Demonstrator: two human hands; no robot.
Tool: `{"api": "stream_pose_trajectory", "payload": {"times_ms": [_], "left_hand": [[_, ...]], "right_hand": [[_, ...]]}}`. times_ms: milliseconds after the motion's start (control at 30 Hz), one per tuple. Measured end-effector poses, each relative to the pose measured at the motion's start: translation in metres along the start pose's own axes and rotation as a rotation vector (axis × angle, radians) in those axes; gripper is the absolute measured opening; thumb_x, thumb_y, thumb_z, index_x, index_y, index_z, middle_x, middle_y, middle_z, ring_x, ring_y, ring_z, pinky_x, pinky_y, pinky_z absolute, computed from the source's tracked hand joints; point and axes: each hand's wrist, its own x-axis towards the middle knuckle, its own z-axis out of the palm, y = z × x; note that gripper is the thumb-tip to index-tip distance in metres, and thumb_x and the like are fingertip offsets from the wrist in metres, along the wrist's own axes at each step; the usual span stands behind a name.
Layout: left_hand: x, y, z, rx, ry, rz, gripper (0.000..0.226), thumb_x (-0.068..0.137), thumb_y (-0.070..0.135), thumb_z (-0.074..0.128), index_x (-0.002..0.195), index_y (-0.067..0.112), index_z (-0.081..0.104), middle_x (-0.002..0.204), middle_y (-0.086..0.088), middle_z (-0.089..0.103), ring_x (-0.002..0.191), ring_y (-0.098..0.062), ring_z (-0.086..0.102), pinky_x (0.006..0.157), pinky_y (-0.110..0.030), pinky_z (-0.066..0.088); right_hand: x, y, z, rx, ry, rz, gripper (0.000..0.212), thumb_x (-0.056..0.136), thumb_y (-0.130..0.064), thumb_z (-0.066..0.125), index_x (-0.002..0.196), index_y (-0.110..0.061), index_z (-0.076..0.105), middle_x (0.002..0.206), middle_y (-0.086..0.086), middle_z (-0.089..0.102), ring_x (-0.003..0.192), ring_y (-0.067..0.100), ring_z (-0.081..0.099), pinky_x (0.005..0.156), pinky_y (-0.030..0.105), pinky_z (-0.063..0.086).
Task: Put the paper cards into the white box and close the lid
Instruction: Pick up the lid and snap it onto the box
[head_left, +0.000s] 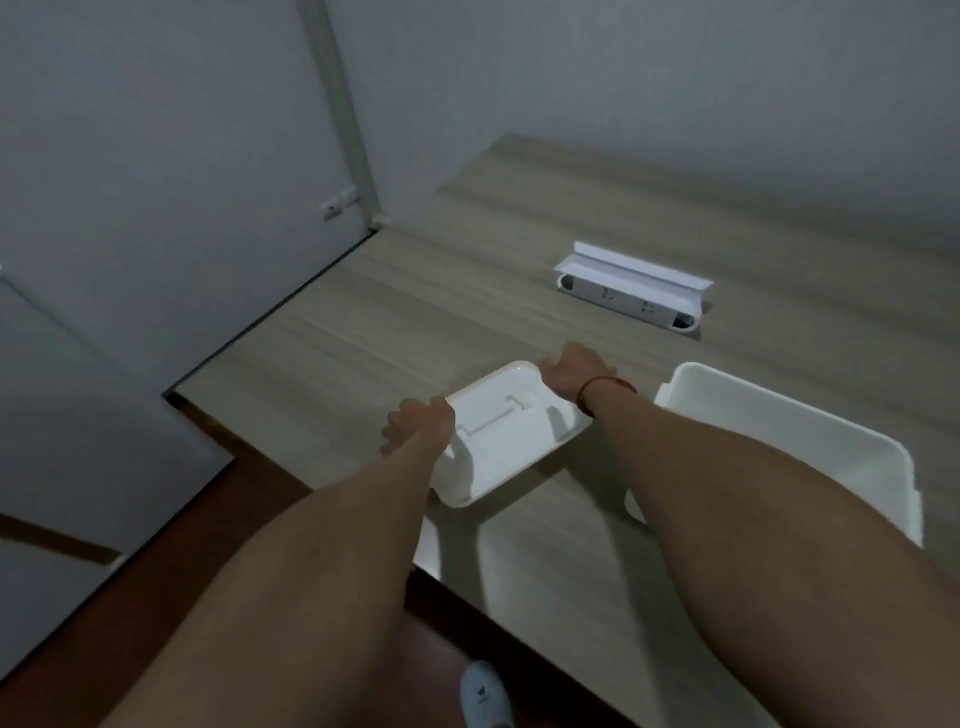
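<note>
A white box with its lid (511, 431) on top stands on the wooden table near the front left edge. My left hand (418, 423) grips the lid's left end, fingers curled over the rim. My right hand (574, 371) holds the lid's far right corner; a red cord circles that wrist. The lid lies a little askew over the box. No paper cards are visible; the inside of the box is hidden.
A second white bin (831, 441) stands open at the right, partly behind my right forearm. A white socket strip with its flap up (631, 286) sits in the table (415, 312) farther back. Grey walls close off the left and back.
</note>
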Motion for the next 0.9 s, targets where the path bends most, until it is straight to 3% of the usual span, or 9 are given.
{"api": "stream_pose_trajectory", "payload": {"times_ms": [167,300,400,500,600,667,833,900], "left_hand": [[0.029,-0.033,0.006,-0.091,-0.051,-0.18,0.061,0.087,0.044,0.05,0.132,0.003,0.052,0.133,-0.018,0.053,0.12,-0.036,0.054,0.099,-0.04,0.047],[0.036,-0.037,0.01,-0.199,-0.188,-0.257,0.057,0.082,0.041,0.053,0.127,0.007,0.055,0.126,-0.014,0.059,0.097,-0.032,0.061,0.069,-0.033,0.052],[0.038,-0.027,0.013,-0.277,-0.224,-0.328,0.058,0.082,0.04,0.054,0.128,0.005,0.052,0.125,-0.012,0.06,0.105,-0.031,0.061,0.089,-0.036,0.051],[0.031,-0.01,0.007,-0.309,-0.26,-0.336,0.046,0.092,0.042,0.048,0.113,0.002,0.057,0.111,-0.009,0.063,0.104,-0.025,0.057,0.084,-0.031,0.041],[0.023,0.01,-0.009,-0.368,-0.15,-0.307,0.069,0.093,0.051,0.042,0.138,-0.002,0.045,0.139,-0.016,0.053,0.126,-0.033,0.053,0.102,-0.039,0.041],[0.021,0.026,-0.019,-0.431,-0.09,-0.271,0.077,0.093,0.057,0.036,0.143,-0.001,0.036,0.146,-0.018,0.046,0.132,-0.038,0.047,0.11,-0.045,0.036],[-0.016,0.086,-0.064,-0.783,0.201,0.046,0.078,0.089,0.069,0.024,0.14,0.014,0.046,0.144,-0.013,0.05,0.135,-0.035,0.043,0.114,-0.049,0.03],[-0.033,0.109,-0.079,-1.014,0.234,0.108,0.085,0.081,0.079,0.024,0.137,0.022,0.052,0.142,-0.008,0.054,0.132,-0.033,0.047,0.113,-0.049,0.033]], "right_hand": [[0.038,-0.001,0.04,-0.001,-0.101,0.056,0.06,0.089,-0.047,0.051,0.135,-0.009,0.048,0.14,0.015,0.052,0.128,0.036,0.049,0.107,0.046,0.041],[0.046,0.009,0.06,0.061,-0.085,0.174,0.061,0.086,-0.051,0.052,0.135,-0.015,0.049,0.135,0.013,0.057,0.122,0.035,0.055,0.104,0.041,0.044],[0.045,0.009,0.066,0.126,-0.062,0.268,0.064,0.086,-0.053,0.051,0.136,-0.014,0.048,0.139,0.012,0.053,0.127,0.034,0.05,0.107,0.041,0.039],[0.043,0.007,0.066,0.146,-0.059,0.325,0.066,0.086,-0.057,0.046,0.136,-0.015,0.05,0.142,0.012,0.05,0.13,0.033,0.047,0.109,0.041,0.035],[0.035,0.001,0.043,0.204,-0.027,0.34,0.068,0.09,-0.06,0.036,0.138,-0.014,0.049,0.143,0.013,0.049,0.131,0.033,0.046,0.108,0.041,0.035],[0.035,-0.007,0.023,0.318,0.036,0.341,0.073,0.091,-0.062,0.027,0.14,-0.011,0.047,0.143,0.015,0.048,0.131,0.034,0.046,0.109,0.043,0.035],[0.016,-0.029,-0.062,0.868,0.177,0.244,0.087,0.09,-0.07,0.016,0.148,-0.008,0.034,0.151,0.013,0.041,0.136,0.033,0.043,0.112,0.044,0.035],[0.014,-0.027,-0.097,1.196,0.136,0.207,0.098,0.076,-0.083,0.021,0.14,-0.014,0.048,0.143,0.008,0.052,0.127,0.031,0.054,0.108,0.044,0.042]]}}
